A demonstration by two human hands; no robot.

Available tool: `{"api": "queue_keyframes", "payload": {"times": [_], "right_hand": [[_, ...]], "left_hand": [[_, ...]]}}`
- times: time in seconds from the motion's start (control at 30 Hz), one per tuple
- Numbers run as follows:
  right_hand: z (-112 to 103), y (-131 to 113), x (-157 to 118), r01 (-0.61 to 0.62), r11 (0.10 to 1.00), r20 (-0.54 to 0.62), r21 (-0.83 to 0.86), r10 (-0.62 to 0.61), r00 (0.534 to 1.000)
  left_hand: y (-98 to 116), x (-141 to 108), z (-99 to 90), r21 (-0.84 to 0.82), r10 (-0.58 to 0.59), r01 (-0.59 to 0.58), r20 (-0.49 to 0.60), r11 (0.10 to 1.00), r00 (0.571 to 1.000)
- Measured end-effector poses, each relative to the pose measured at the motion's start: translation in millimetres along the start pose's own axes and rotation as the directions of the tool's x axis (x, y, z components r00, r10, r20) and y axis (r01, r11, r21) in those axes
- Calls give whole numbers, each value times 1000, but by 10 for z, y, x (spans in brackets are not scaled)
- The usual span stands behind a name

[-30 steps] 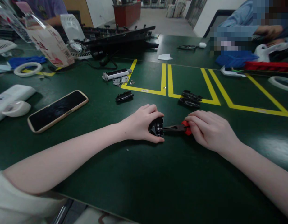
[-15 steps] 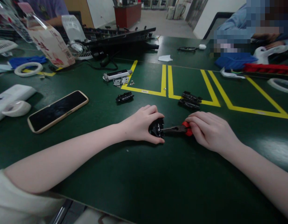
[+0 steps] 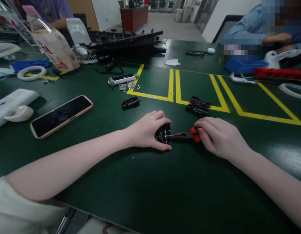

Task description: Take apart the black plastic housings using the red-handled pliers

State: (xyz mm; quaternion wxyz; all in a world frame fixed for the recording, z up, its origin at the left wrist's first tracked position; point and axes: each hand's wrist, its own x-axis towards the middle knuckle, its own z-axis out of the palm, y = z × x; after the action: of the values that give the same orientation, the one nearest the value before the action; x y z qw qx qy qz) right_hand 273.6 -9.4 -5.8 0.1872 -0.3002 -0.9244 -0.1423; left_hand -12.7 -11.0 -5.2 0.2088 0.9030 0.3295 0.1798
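Note:
A small black part (image 3: 163,134) is gripped between the thumb and fingers of my left hand (image 3: 150,131), on the green table (image 3: 150,182). My right hand (image 3: 218,136) is closed round the red handles of the long-nosed pliers (image 3: 181,135). The tips of the pliers reach into the right side of the black part; what they grip is too small to tell. Beyond my left hand lies another black part (image 3: 130,102). Two more black parts (image 3: 198,105) lie side by side beyond my right hand.
A phone (image 3: 62,116) and a white box (image 3: 15,104) lie at the left. Behind stand a bottle (image 3: 55,48) and a long black assembly (image 3: 131,44). Small metal pieces (image 3: 126,85) lie by the yellow tape (image 3: 150,96). A person's hand (image 3: 278,38) is at the back right.
The whole view has shifted very slightly. Both hands, the pliers and the black part keep the same places relative to each other.

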Motion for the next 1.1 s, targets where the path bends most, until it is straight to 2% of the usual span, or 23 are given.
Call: {"api": "queue_keyframes", "payload": {"times": [0.17, 0.33, 0.63, 0.83, 0.97, 1.1], "right_hand": [[-6, 60, -47, -21, 1000, -9, 13, 22, 1000], [-12, 8, -23, 33, 999, -24, 23, -32, 999], [6, 13, -39, -19, 999, -26, 39, 20, 999], [2, -2, -34, 0, 999, -63, 42, 3, 998], [12, 4, -42, -25, 997, -79, 68, 30, 996], [6, -1, -44, -63, 991, -90, 116, 74, 993]], "left_hand": [[-10, -11, -7, -4, 13, -13, 4, 1000, 1000], [-20, -11, 1, 6, 18, -18, -7, 1000, 1000], [-24, -21, 0, 14, 22, -22, 1, 1000, 1000], [-22, -20, 13, 17, 16, -16, -10, 1000, 1000], [-59, -22, -11, -64, 12, -12, -3, 998, 1000], [-101, -19, -71, -215, -17, 30, 61, 976, 998]]}}
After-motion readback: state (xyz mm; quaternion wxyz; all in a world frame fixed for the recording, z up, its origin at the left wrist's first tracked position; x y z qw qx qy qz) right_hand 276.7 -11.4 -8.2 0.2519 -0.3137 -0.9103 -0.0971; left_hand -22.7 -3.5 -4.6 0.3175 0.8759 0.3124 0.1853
